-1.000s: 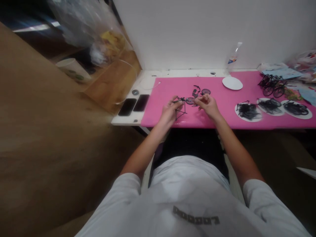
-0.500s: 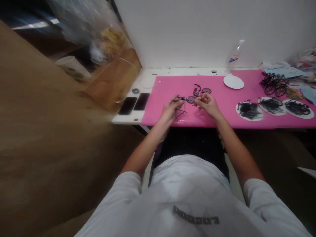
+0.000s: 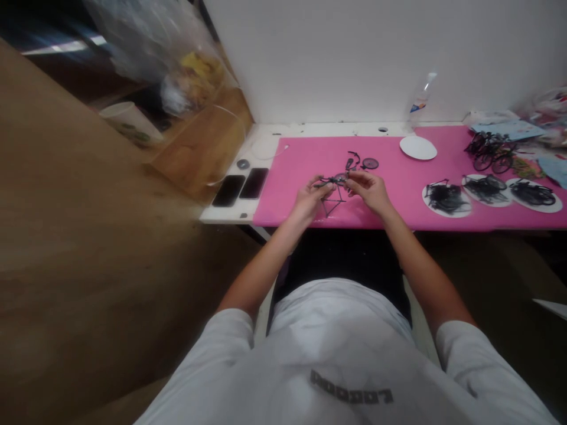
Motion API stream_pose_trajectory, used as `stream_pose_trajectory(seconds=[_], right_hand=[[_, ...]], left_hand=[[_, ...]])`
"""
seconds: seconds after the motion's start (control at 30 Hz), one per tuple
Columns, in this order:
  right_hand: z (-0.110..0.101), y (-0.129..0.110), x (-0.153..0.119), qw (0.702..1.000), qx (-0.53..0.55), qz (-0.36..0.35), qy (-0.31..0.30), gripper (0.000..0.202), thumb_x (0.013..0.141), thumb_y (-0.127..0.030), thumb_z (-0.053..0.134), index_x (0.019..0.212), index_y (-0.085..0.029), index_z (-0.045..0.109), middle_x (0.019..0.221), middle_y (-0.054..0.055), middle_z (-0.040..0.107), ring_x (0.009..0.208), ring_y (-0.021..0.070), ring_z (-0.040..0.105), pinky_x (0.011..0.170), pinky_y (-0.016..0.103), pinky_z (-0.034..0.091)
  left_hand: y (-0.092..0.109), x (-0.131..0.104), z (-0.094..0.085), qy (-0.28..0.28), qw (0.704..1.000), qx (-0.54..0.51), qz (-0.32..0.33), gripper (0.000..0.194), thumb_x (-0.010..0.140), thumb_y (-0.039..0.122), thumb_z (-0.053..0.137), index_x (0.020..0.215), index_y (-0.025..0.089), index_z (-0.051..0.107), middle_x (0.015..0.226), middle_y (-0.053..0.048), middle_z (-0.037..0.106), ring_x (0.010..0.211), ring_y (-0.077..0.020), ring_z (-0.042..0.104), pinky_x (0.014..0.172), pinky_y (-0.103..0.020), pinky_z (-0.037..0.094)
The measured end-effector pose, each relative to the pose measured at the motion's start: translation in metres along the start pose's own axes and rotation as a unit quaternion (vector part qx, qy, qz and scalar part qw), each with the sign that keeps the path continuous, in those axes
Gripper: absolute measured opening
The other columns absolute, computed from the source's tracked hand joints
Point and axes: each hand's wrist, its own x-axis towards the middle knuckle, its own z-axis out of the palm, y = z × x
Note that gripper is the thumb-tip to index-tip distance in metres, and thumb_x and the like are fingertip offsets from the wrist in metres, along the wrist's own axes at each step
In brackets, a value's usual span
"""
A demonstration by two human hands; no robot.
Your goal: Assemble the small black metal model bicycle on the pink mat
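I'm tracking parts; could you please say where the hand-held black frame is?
The black frame is in the left hand, near the head view's centre, over the pink mat.

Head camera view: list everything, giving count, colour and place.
table: 1, white, centre
wall: 1, white, behind table
mat: count unclear, pink, over table
frame: 1, black, in left hand
wheels: 2 visible, dark, near right hand
loose parts: several, black, beyond hands
plates: 4, white, mat's right side
heaps: 3, black, on three plates
bicycles: count unclear, black, right rear
packets: several, pale blue, right rear
bottle: 1, clear, before wall
phone-like slabs: 2, black, table's left end
disc: 1, grey, behind slabs
cup: 1, white, left of table
bags: count unclear, see-through, both sides
surfaces: several, brown, left
shirt: 1, white, lower centre
left hand: 1, bare, holding frame
right hand: 1, bare, at frame
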Motion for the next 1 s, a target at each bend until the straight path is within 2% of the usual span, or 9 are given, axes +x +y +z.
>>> stream_pose_trajectory(seconds=[0.13,0.33,0.47,0.67,1.0], right_hand=[[0.001,0.004,0.0,0.999,0.041,0.011,-0.007,0.058,0.067,-0.061,0.106,0.106,-0.025,0.082,0.102,0.004,0.085,0.09,0.02,0.08,0.075,0.035,0.072],[0.003,0.01,0.0,0.998,0.065,0.022,-0.008,0.061,0.064,-0.063,0.107,0.103,-0.025,0.08,0.105,0.004,0.084,0.088,0.0186,0.08,0.076,0.034,0.072],[0.002,0.008,0.0,0.996,0.087,0.029,-0.009,0.062,0.064,-0.062,0.107,0.105,-0.025,0.079,0.103,0.002,0.084,0.087,0.0166,0.079,0.078,0.033,0.071],[0.003,0.006,0.0,0.997,0.071,0.033,-0.01,0.066,0.06,-0.067,0.107,0.102,-0.026,0.078,0.105,0.003,0.084,0.088,0.0179,0.078,0.079,0.034,0.071],[0.003,0.01,-0.001,0.998,0.059,0.023,-0.023,0.065,0.066,-0.068,0.104,0.107,-0.027,0.076,0.104,0.004,0.083,0.086,0.0182,0.079,0.082,0.038,0.07]], left_hand=[[-0.003,0.0,0.0,-0.012,1.0,-0.002,0.002,0.05,0.074,0.004,0.096,0.112,0.018,0.066,0.091,-0.001,0.079,0.083,-0.0129,0.079,0.099,-0.031,0.059],[-0.004,-0.001,0.0,-0.02,1.0,0.001,-0.001,0.053,0.069,0.006,0.1,0.107,0.019,0.065,0.092,0.001,0.076,0.084,-0.0142,0.079,0.098,-0.033,0.059],[-0.003,-0.001,-0.001,-0.036,0.999,0.013,-0.002,0.056,0.07,0.007,0.1,0.111,0.019,0.065,0.091,-0.001,0.078,0.085,-0.0152,0.08,0.096,-0.032,0.059],[-0.005,0.002,-0.003,-0.03,0.999,0.019,-0.008,0.052,0.073,0.006,0.1,0.109,0.019,0.064,0.09,-0.002,0.08,0.084,-0.0155,0.08,0.096,-0.033,0.06],[-0.007,0.01,-0.013,-0.029,0.996,0.079,0.017,0.057,0.074,0.009,0.099,0.117,0.018,0.063,0.091,-0.004,0.081,0.083,-0.0171,0.082,0.088,-0.029,0.058]])
